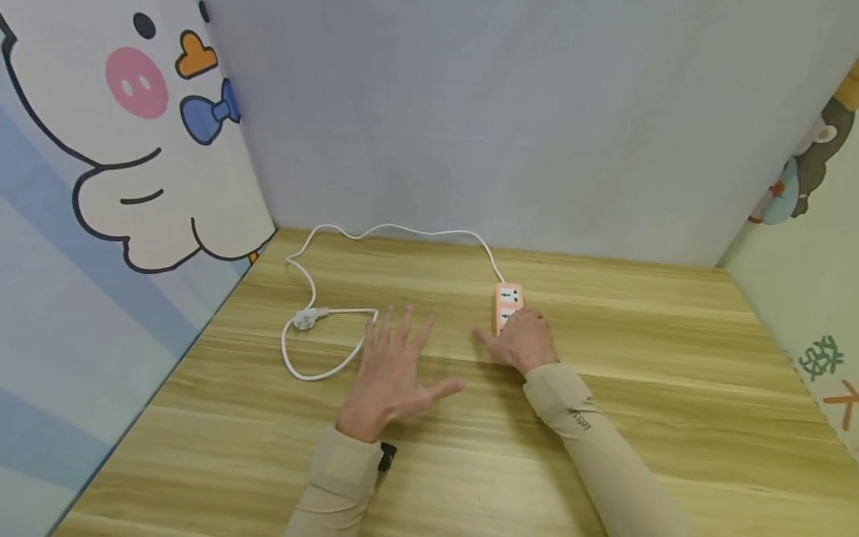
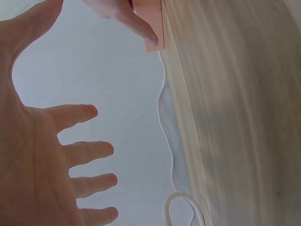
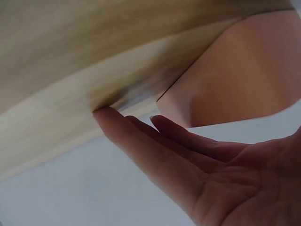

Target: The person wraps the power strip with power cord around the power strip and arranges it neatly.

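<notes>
An orange-pink power strip [image 1: 508, 293] with white socket panels lies lengthwise on the wooden table. My right hand [image 1: 526, 339] is over its near end, thumb stretched out to the left. In the right wrist view, fairly straight fingers [image 3: 146, 155] reach down beside the strip's orange-pink body [image 3: 240, 75], fingertips at the tabletop. My left hand [image 1: 392, 373] is spread wide, palm down, left of the strip and holding nothing. Its fingertips come near the loop of white cord [image 1: 329, 375]. The near end of the strip is hidden under my right hand.
From the strip's far end, the white cord runs along the back edge to a white plug [image 1: 305, 319] at left. A grey curtain [image 1: 470, 134] closes off the back of the wooden table [image 1: 637, 418], with printed cloth panels [image 1: 134, 209] at both sides.
</notes>
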`<state>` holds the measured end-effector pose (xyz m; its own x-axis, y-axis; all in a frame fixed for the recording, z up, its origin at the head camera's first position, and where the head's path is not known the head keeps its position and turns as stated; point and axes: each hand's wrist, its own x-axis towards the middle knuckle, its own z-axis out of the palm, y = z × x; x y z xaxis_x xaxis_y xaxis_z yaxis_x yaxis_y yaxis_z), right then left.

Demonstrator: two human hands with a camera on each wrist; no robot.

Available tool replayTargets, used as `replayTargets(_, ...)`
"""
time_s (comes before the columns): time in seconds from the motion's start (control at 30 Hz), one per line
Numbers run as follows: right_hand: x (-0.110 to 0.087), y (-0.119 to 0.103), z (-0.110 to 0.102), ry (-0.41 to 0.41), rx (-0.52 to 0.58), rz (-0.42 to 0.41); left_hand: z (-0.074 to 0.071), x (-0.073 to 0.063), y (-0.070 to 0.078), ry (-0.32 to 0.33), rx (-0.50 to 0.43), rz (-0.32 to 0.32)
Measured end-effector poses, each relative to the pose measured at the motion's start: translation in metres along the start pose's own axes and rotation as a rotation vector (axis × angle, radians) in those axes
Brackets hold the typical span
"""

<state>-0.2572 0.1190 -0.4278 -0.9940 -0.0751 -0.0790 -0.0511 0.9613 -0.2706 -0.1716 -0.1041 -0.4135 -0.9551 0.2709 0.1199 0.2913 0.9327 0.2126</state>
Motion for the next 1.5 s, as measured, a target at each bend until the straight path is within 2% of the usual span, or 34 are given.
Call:
replayTargets(0.2,0.001,0.000,0.001,0.031,-0.028,-0.002,0.002,0.002,0.000,0.004,-0.006,0.004)
replayTargets(0.37,0.002,0.002,0.002,0.050,0.000,-0.003,0.002,0.002,0.001,-0.007,-0.001,0.001)
replayTargets(0.63,-0.001,0.008,-0.001,0.052,0.110,0.000,0.003,0.002,0.001,-0.026,0.006,-0.007)
replayTargets(0.97,-0.032,0.024,-0.037,0.095,0.096,-0.053,0.004,0.003,0.003,-0.020,0.010,0.006)
replayTargets(1.13,-0.053,0.034,-0.057,0.140,0.178,-0.115,0.004,0.004,0.004,-0.020,0.009,0.020)
replayTargets(1.23,-0.063,0.040,-0.067,0.137,0.232,-0.156,0.004,0.004,0.005,-0.022,0.002,0.024)
replayTargets(1.4,-0.078,0.048,-0.084,0.115,0.331,-0.174,0.004,0.005,0.007,-0.012,-0.012,0.045)
replayTargets(1.5,-0.086,0.050,-0.094,0.131,0.382,-0.171,0.004,0.005,0.009,0.002,-0.017,0.064)
